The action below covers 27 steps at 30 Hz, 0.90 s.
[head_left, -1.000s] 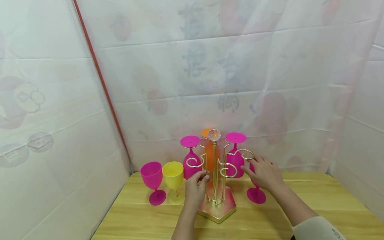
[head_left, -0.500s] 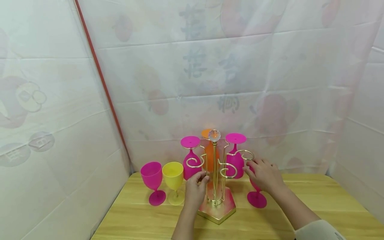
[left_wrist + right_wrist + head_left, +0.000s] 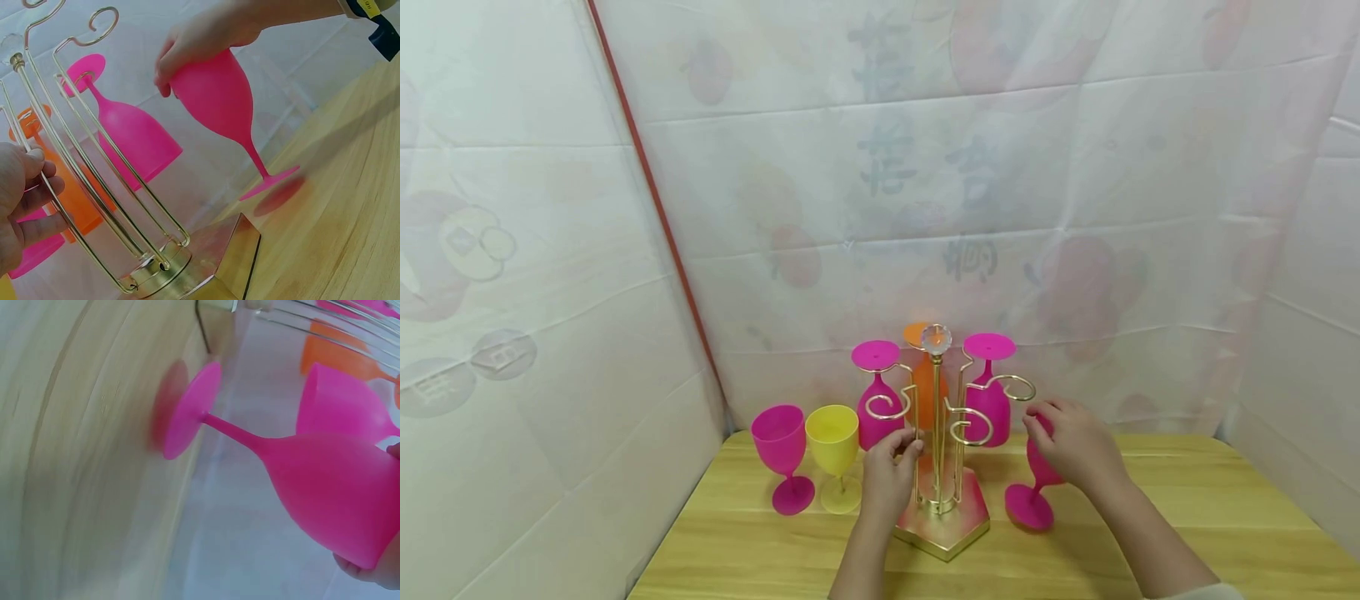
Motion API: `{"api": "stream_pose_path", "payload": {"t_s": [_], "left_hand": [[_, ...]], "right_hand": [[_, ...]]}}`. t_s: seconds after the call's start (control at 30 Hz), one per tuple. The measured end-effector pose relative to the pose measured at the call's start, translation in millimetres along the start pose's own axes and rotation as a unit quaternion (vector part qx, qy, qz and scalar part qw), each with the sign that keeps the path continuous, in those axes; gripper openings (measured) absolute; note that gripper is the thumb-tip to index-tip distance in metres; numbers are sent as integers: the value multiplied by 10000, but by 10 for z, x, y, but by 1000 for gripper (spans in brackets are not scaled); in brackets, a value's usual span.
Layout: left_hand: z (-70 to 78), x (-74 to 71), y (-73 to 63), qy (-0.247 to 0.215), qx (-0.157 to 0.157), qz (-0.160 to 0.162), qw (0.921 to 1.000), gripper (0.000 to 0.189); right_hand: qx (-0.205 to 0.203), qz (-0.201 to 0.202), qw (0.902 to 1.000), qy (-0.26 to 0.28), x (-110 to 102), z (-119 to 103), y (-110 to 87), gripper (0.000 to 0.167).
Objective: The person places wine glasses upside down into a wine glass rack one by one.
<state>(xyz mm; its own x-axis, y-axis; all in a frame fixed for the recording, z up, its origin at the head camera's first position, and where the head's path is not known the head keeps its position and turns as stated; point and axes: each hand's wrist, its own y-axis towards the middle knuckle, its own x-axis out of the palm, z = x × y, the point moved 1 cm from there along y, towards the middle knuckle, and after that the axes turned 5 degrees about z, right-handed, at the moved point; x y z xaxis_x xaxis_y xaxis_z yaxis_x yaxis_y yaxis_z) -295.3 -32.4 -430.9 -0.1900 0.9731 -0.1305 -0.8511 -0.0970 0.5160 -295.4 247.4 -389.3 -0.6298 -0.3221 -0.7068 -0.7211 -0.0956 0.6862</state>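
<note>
In the head view, the left hand (image 3: 887,479) pinches a thin upright rod of the golden rack (image 3: 947,537), which stands on the wooden table (image 3: 737,558) and has a clear faceted ball (image 3: 936,338) on its top. The right hand (image 3: 1081,446) grasps a pink goblet (image 3: 1039,465) around its bowl; this goblet is at the right side of the rack, apart from it, and it leans, with its foot pointing down and toward the rack. On the far side of the rack three goblets hang upside down by their feet: one pink goblet at left (image 3: 880,417), one orange goblet (image 3: 927,392) in the middle, and one pink goblet at right (image 3: 1000,421). To the left of the rack, a pink goblet (image 3: 780,440) and a yellow goblet (image 3: 835,443) stand upright, near each other. In the left wrist view, the thumb and the fingers of the left hand are closed about the rod, and the right hand holds the leaning goblet from above, near its rim. A dark band (image 3: 381,31) with a yellow mark is on the right wrist. In the right wrist view, the fingertips (image 3: 359,569) lie against the upper bowl of the held goblet; its tilted foot is very near the table, beside a reddish shadow, and I cannot tell if its edge touches.
</note>
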Motion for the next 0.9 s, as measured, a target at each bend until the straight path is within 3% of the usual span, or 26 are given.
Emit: {"api": "stream_pose_path", "payload": {"t_s": [0.33,0.63,0.77,0.9], "left_hand": [[5,-4,6,111,-135,-35,9998,14],[6,-3,8,147,-135,-43,9998,18],[2,-1,8,131,-44,-35,9999,19],[-2,-3,9,114,-29,-39,9999,17]], "right_hand": [[532,135,9962,677,-57,-12,-109,24],[1057,122,9840,1429,-113,-26,-253,25],[1333,191,9722,1918,-137,-43,-296,26],[1825,159,9495,2547,-152,-59,-326,30]]}}
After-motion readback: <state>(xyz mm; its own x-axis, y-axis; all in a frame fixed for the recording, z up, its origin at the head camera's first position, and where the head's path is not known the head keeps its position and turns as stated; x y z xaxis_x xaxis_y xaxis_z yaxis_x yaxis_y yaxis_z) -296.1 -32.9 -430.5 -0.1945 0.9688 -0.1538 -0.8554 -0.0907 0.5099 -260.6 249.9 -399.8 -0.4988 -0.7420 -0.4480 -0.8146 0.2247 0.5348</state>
